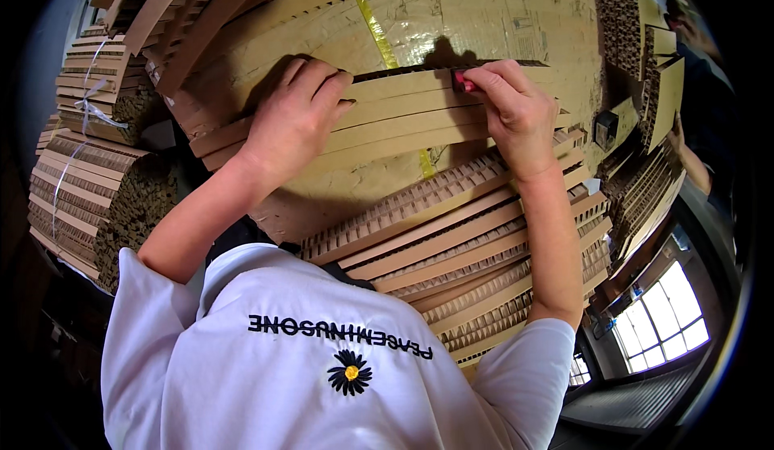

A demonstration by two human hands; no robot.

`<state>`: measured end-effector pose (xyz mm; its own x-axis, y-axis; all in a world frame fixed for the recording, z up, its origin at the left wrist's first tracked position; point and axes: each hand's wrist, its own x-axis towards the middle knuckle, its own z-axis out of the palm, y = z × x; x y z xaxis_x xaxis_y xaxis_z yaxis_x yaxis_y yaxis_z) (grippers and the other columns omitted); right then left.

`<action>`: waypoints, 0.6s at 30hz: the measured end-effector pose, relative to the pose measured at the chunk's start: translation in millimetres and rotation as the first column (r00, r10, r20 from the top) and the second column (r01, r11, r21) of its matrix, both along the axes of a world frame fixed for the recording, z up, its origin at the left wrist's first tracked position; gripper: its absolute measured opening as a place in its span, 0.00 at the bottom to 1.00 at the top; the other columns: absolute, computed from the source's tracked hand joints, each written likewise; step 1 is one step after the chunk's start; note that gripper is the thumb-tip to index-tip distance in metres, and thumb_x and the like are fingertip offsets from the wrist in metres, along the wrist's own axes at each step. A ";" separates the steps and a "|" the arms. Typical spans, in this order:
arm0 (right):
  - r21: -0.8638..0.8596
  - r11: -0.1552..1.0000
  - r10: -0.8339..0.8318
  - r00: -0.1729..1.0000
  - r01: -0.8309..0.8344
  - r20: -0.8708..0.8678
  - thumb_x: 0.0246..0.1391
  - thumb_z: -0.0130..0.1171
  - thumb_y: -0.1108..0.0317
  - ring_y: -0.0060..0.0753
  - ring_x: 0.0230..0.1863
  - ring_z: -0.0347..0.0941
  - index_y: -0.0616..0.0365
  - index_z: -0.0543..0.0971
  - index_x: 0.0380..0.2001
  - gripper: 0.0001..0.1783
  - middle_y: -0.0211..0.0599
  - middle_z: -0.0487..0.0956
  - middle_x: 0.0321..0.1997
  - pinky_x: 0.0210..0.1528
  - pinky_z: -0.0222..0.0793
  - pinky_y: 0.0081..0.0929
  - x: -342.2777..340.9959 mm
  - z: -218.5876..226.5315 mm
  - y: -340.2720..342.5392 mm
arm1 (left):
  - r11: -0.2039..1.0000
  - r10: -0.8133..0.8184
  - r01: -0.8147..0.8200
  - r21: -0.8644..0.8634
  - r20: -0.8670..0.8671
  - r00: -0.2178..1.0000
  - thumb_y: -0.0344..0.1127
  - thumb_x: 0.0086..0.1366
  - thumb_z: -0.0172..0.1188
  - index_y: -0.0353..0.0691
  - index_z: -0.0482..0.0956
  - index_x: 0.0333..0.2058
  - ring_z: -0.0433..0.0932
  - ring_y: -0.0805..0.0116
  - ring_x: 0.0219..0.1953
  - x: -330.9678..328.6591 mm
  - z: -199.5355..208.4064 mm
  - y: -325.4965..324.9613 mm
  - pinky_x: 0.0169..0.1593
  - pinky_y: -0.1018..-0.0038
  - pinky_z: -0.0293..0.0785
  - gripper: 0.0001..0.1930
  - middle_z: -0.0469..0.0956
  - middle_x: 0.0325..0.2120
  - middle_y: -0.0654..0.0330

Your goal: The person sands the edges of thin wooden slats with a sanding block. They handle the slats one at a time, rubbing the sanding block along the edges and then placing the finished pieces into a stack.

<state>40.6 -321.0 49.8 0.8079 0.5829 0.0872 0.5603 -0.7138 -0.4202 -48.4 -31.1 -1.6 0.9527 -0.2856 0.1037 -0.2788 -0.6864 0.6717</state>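
Observation:
Several long cardboard strips (pixel 403 119) lie side by side across a cardboard-covered work surface (pixel 310 200). Over their left part, my left hand (pixel 297 115) bends its fingers down onto the far strip. Some of its fingertips are hidden. My right hand (pixel 520 115) is closed in a pinch at the right part of the far strip. Between its thumb and fingers is a small red object (pixel 461 81), mostly covered, so its kind does not show. It touches or nearly touches the strip's dark far edge.
Nearer me lies a pile of honeycomb cardboard strips (pixel 451 248). Tied bundles of strips (pixel 89 200) are stacked at the left. Yellow tape (pixel 375 31) crosses the surface. More cardboard stacks (pixel 661 103) stand at the right, where another person's arm (pixel 692 160) reaches in.

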 end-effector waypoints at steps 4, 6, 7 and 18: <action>-0.005 1.000 -0.007 1.000 0.007 -0.026 0.52 0.67 0.79 0.33 0.33 0.82 0.48 0.85 0.39 0.13 0.26 0.82 0.36 0.32 0.76 0.28 0.1 -0.6 -0.6 | 1.000 -0.001 0.001 -0.023 0.008 1.000 0.26 0.56 0.71 0.34 0.80 0.46 0.76 0.49 0.45 0.9 -1.9 0.6 0.48 0.59 0.76 0.19 0.77 0.41 0.53; -0.006 1.000 -0.018 0.997 0.017 -0.074 0.52 0.67 0.82 0.35 0.35 0.83 0.52 0.86 0.41 0.14 0.31 0.83 0.37 0.38 0.78 0.27 -0.9 2.0 0.4 | 0.999 0.001 -0.002 -0.039 -0.009 1.000 0.26 0.56 0.71 0.34 0.80 0.46 0.76 0.50 0.44 1.4 -1.6 1.6 0.47 0.59 0.76 0.18 0.77 0.41 0.53; -0.008 1.000 -0.019 0.997 0.019 -0.078 0.52 0.67 0.82 0.35 0.35 0.83 0.53 0.86 0.41 0.15 0.32 0.83 0.37 0.38 0.78 0.27 -0.9 2.1 0.3 | 0.999 0.004 -0.005 -0.048 -0.022 1.000 0.26 0.57 0.71 0.34 0.81 0.45 0.77 0.50 0.44 2.4 -1.0 2.3 0.47 0.60 0.76 0.16 0.77 0.41 0.52; 0.031 0.999 -0.024 0.999 0.026 -0.043 0.53 0.67 0.80 0.31 0.33 0.81 0.49 0.85 0.39 0.13 0.26 0.82 0.37 0.34 0.76 0.26 -1.1 1.6 -2.5 | 0.968 0.041 -0.122 -0.221 -0.339 0.940 0.25 0.65 0.65 0.32 0.75 0.35 0.74 0.52 0.36 20.4 5.7 -8.4 0.41 0.64 0.71 0.06 0.73 0.36 0.53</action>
<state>39.5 -323.5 51.3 0.8255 0.5600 0.0704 0.5237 -0.7134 -0.4656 -27.9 -39.5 4.1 0.9634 -0.2109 -0.1653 0.0363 -0.5083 0.8604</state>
